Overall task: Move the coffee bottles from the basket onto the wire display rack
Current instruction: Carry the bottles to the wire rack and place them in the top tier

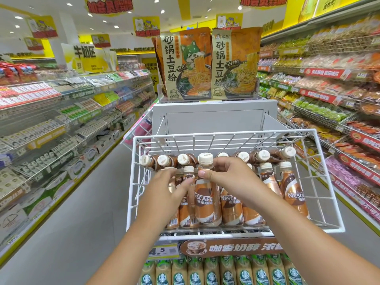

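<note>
Right hand [227,175], reaching in from the lower right, closes thumb and fingers around the neck of an upright coffee bottle [206,194] just below its cream cap. Left hand [172,183] rests beside it, fingers curled against the shoulder of a neighbouring bottle [188,194]; whether it truly grips that bottle or only steadies it cannot be told, as the fingers hide the contact.

Both bottles stand in the front row of the white wire display rack [320,182], touching each other and the labelled bottles to their right. Behind them a back row of bottles [242,156] runs across the full width of the rack, caps tilted toward the viewer. At the front right, one further upright bottle [293,190] stands a little apart from the cluster, with bare wire floor showing around it.

Below the rack hang a price strip [162,251] and a coffee banner, and beneath these a shelf of green-labelled bottles [211,272]. Noodle packets [186,64] stand on the grey panel above.

Judged progress: well advanced. The back row appears complete and the front row is mostly filled, with gaps remaining at the right. The basket is out of view, so the number of bottles left to move is unknown.
</note>
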### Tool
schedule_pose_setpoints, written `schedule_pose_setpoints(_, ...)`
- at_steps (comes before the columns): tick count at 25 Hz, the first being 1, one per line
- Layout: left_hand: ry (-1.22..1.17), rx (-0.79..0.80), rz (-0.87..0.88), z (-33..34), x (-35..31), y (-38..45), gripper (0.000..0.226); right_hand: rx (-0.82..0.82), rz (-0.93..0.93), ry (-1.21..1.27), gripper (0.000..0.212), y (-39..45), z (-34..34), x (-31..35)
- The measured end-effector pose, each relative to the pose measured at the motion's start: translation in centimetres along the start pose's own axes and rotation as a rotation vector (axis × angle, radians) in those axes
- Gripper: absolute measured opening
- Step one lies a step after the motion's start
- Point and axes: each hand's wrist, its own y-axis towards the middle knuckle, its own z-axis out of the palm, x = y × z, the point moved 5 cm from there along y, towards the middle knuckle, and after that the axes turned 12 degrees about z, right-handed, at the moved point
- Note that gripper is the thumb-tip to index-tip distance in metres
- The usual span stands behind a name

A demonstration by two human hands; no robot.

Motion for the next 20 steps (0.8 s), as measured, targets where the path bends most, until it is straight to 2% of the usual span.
schedule_pose_setpoints(4,-0.064,0.228,-0.023,2.6,-3.2,-2.7,0.106,-0.035,-0.023,0.012,0.045,-0.2,-0.1,0.5)
schedule_pose_setpoints(8,-0.120,0.123,-0.075,3.2,-3.9,-3.3,0.079,0.005,-0.070,0.007,0.035,-0.7,-0.1,0.4)
schedule_pose_setpoints(10,-0.161,0.075,-0.080,2.4,-3.6,-3.5,0.061,0.003,-0.091,-0.083,0.063,-1.2,-0.4,0.2)
schedule_pose_setpoints(12,-0.214,0.008,-0.110,1.1,-3.2,-3.7,0.045,-0.057,-0.116,-0.310,0.090,-1.8,-0.7,0.1)
schedule_pose_setpoints(14,-0.219,-0.058,-0.145,-0.4,-2.6,-4.0,0.038,-0.074,-0.197,-0.497,0.103,-2.3,-0.4,-0.1)
schedule_pose_setpoints(16,-0.155,-0.114,-0.171,-1.8,-1.8,-4.2,0.037,-0.082,-0.250,-0.594,0.105,-2.6,0.1,-0.3)
schedule_pose_setpoints(20,0.153,-0.161,-0.206,-3.7,0.1,-4.8,0.034,-0.143,-0.252,-0.729,0.096,-2.4,0.7,-1.8)
